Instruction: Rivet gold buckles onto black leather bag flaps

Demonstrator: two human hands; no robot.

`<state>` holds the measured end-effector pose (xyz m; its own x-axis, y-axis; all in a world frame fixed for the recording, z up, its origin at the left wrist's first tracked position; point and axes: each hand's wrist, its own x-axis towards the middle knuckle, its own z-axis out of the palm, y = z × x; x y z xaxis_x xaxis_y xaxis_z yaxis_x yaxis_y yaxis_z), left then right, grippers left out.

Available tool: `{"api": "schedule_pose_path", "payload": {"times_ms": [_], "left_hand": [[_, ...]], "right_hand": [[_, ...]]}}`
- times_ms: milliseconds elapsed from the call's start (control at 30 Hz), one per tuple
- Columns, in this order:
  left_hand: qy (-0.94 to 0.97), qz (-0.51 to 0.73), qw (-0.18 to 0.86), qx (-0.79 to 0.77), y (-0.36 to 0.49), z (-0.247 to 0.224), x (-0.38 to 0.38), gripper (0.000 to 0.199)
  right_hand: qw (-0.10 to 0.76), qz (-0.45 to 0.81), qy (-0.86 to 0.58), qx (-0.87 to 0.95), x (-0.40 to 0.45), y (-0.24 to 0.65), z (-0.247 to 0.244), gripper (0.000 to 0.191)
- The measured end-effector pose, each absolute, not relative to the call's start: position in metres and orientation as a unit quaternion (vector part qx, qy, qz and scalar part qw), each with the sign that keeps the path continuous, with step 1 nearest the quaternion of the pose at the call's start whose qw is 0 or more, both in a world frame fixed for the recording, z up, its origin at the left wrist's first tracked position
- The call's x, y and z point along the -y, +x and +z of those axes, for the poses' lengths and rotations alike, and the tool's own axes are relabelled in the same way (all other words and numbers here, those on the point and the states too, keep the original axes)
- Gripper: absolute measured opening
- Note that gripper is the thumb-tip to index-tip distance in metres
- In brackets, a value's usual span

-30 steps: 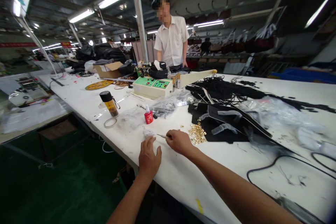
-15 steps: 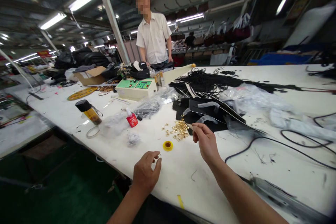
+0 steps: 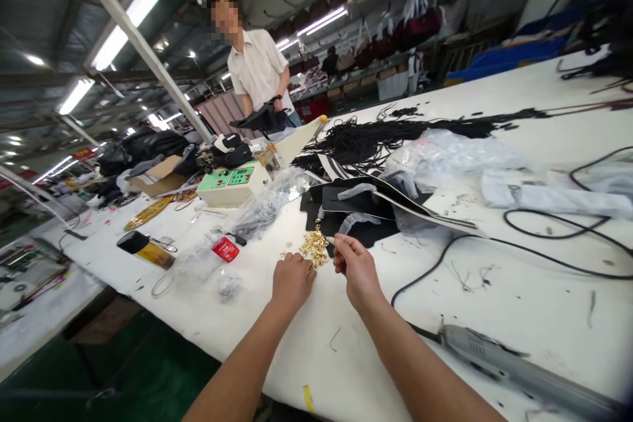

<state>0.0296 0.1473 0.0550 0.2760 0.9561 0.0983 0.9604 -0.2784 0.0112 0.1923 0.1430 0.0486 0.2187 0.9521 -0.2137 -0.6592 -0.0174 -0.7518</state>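
White table [image 3: 311, 333], right hand [image 3: 357, 265] pinching a slim tool [image 3: 330, 239], left hand [image 3: 291, 281] bunched, can't tell if it's holding anything. Gold bits [image 3: 315, 247] sit between them; I'd keep that tip steady.

On the table [image 3: 316, 356], the pile of fittings [image 3: 315, 245] lies between the left hand [image 3: 291, 280], at its near left edge, and the right hand [image 3: 353, 267]. Farther left come the bottle [image 3: 226, 249], then the canister [image 3: 148, 249] — the control box [image 3: 232, 188] behind both. Flat panels [image 3: 376, 229] lie behind and right of the pile, cords [image 3: 351, 142] beyond them — handheld tool [image 3: 499, 353] near right.
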Motion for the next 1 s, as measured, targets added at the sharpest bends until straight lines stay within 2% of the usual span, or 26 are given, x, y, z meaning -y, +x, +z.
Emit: {"api": "schedule_pose_path", "payload": {"times_ms": [167,300,433,500,567,633,800,933,1000], "left_hand": [[-0.773,-0.071,-0.007,0.631,0.043,0.059,-0.149,0.016],[-0.748,-0.148,-0.045,0.646,0.050,0.071,-0.137,0.011],[-0.709,-0.251,-0.108,0.650,0.055,0.069,-0.096,0.023],[-0.655,-0.305,-0.203,0.660,0.053,0.058,-0.069,0.035],[-0.499,-0.415,-0.387,0.655,0.049,0.045,-0.042,0.041],[-0.350,-0.506,-0.486,0.621,0.042,0.034,-0.019,0.048],[-0.220,-0.601,-0.510,0.575,0.020,0.027,0.004,0.055],[-0.239,-0.598,-0.499,0.580,0.001,0.028,-0.003,0.055],[-0.290,-0.572,-0.469,0.607,-0.009,0.026,-0.011,0.047]], "right_hand": [[0.666,0.634,-0.361,0.157,-0.145,0.197,0.049,0.044],[0.669,0.642,-0.343,0.147,-0.148,0.201,0.051,0.055],[0.677,0.632,-0.336,0.172,-0.149,0.203,0.052,0.060],[0.677,0.614,-0.351,0.202,-0.145,0.199,0.052,0.055],[0.666,0.598,-0.365,0.257,-0.138,0.192,0.051,0.049],[0.633,0.592,-0.375,0.328,-0.129,0.180,0.048,0.046],[0.491,0.576,-0.421,0.500,-0.113,0.150,0.033,0.043],[0.457,0.521,-0.464,0.552,-0.113,0.139,0.020,0.042],[0.448,0.506,-0.478,0.561,-0.116,0.137,0.014,0.042]]}}
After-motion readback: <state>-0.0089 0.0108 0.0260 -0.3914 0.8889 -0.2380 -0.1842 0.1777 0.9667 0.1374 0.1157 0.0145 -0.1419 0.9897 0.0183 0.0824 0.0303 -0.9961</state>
